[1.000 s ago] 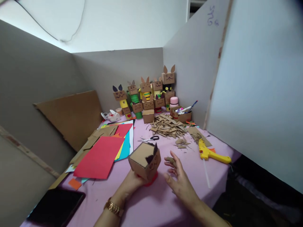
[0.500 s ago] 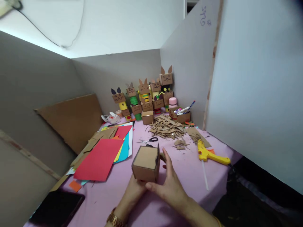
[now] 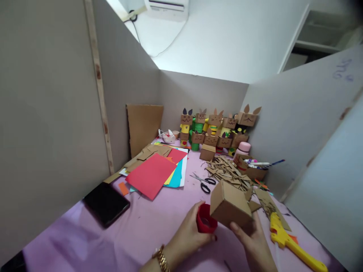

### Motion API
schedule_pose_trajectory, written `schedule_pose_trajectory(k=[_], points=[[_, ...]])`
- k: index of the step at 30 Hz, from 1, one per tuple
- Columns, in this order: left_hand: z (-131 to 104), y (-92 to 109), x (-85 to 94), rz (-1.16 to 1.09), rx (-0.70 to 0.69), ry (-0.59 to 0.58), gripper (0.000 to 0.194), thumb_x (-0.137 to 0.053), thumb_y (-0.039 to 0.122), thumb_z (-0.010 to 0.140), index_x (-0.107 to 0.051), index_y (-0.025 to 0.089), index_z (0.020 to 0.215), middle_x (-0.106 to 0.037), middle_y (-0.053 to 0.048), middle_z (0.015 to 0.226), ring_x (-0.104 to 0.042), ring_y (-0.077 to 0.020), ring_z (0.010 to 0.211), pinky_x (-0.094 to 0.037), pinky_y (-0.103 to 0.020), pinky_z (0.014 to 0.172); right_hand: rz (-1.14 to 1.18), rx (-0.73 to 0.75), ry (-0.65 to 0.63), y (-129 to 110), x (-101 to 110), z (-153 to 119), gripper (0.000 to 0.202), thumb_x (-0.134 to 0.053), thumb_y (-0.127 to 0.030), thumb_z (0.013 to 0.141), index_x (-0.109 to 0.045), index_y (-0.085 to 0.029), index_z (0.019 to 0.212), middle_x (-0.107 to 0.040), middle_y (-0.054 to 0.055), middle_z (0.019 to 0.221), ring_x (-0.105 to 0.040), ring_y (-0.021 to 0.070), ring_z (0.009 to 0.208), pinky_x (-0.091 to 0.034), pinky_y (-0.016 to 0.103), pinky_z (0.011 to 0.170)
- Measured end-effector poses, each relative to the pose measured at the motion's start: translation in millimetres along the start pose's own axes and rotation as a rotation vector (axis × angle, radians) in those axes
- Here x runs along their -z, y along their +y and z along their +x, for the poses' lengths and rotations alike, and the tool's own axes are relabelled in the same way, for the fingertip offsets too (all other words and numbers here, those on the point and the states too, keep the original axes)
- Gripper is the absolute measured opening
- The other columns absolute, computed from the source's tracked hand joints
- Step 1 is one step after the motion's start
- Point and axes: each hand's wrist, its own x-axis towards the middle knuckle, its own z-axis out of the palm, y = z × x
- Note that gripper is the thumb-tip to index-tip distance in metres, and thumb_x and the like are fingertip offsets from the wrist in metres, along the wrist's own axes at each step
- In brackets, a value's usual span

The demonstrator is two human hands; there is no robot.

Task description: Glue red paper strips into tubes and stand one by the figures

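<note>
My left hand is wrapped round a short red paper tube, its open end facing up towards me. In my right hand is a small brown cardboard box, tilted, gripped from below and from its right side. The box's left lower corner is right beside the tube's rim; whether they touch I cannot tell. Just beyond the box lie black-handled scissors, blades partly open. Pointed cardboard pieces show behind the box's right side; I cannot tell whether they are attached.
Coloured paper sheets and a black tablet-like slab lie left. A cardboard scrap pile, pen box and yellow glue gun are right. Several box-headed figures stand at the back, before grey partitions.
The view has swung left. The box has shifted from above my left hand into my right hand's grip and tilted. The red tube in my left hand is now in plain sight.
</note>
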Motion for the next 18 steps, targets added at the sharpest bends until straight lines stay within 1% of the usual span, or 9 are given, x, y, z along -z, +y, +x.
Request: schedule_pose_trajectory(k=[3, 7, 9, 11, 14, 16, 18], points=[[0, -3, -0.2, 0.005, -0.013, 0.036, 0.071, -0.074, 0.005, 0.054, -0.048, 0.020, 0.119, -0.060, -0.008, 0.117, -0.054, -0.0273, 0.106, -0.044, -0.034, 0.087, -0.045, -0.003, -0.038, 3, -1, -3, 0.093, -0.075, -0.046, 0.061, -0.024, -0.028, 0.136, -0.047, 0.011, 0.135, -0.049, 0.0300, 0.118, -0.041, 0.042, 0.097], [-2, -1, -0.7, 0.036, -0.028, 0.094, 0.063, -0.074, 0.011, 0.057, -0.051, 0.019, 0.115, -0.060, -0.008, 0.117, -0.053, -0.0294, 0.107, -0.042, -0.035, 0.087, -0.070, -0.018, -0.116, 16, -7, -4, 0.098, -0.075, -0.044, 0.063, -0.015, -0.028, 0.139, -0.034, 0.013, 0.143, -0.040, 0.0305, 0.126, -0.035, 0.046, 0.102], [-3, 2, -0.9, 0.058, -0.032, 0.121, 0.061, -0.076, 0.014, 0.055, -0.053, 0.019, 0.112, -0.061, -0.009, 0.115, -0.053, -0.0302, 0.106, -0.041, -0.035, 0.087, -0.084, -0.018, -0.137, 21, -8, -3, 0.098, -0.074, -0.044, 0.064, -0.013, -0.028, 0.140, -0.033, 0.013, 0.143, -0.038, 0.0312, 0.127, -0.033, 0.047, 0.102], [-4, 4, -1.1, 0.081, -0.032, 0.147, 0.061, -0.077, 0.016, 0.054, -0.055, 0.018, 0.110, -0.060, -0.009, 0.114, -0.052, -0.0308, 0.105, -0.041, -0.036, 0.087, -0.121, -0.011, -0.132, 24, -9, -1, 0.099, -0.073, -0.045, 0.064, -0.013, -0.027, 0.140, -0.039, 0.013, 0.140, -0.039, 0.0316, 0.126, -0.034, 0.047, 0.102], [-6, 6, -0.8, 0.105, -0.030, 0.170, 0.059, -0.077, 0.016, 0.052, -0.056, 0.019, 0.107, -0.060, -0.010, 0.112, -0.052, -0.0313, 0.104, -0.040, -0.038, 0.086, -0.192, -0.006, -0.113, 22, -8, 0, 0.101, -0.074, -0.046, 0.063, -0.014, -0.027, 0.141, -0.048, 0.013, 0.133, -0.045, 0.0326, 0.121, -0.040, 0.047, 0.098], [-7, 6, -0.2, 0.108, -0.035, 0.173, 0.058, -0.077, 0.015, 0.052, -0.057, 0.019, 0.106, -0.060, -0.010, 0.110, -0.051, -0.0316, 0.103, -0.039, -0.039, 0.086, -0.220, 0.000, -0.121, 18, -9, 0, 0.100, -0.073, -0.047, 0.063, -0.014, -0.027, 0.141, -0.053, 0.012, 0.129, -0.048, 0.0326, 0.119, -0.044, 0.045, 0.094], [-7, 5, 0.5, 0.089, -0.045, 0.161, 0.058, -0.076, 0.014, 0.053, -0.057, 0.018, 0.107, -0.059, -0.010, 0.111, -0.050, -0.0325, 0.104, -0.038, -0.040, 0.087, -0.231, 0.012, -0.135, 16, -10, 0, 0.098, -0.071, -0.048, 0.065, -0.014, -0.027, 0.141, -0.056, 0.011, 0.126, -0.048, 0.0315, 0.119, -0.044, 0.044, 0.094]])
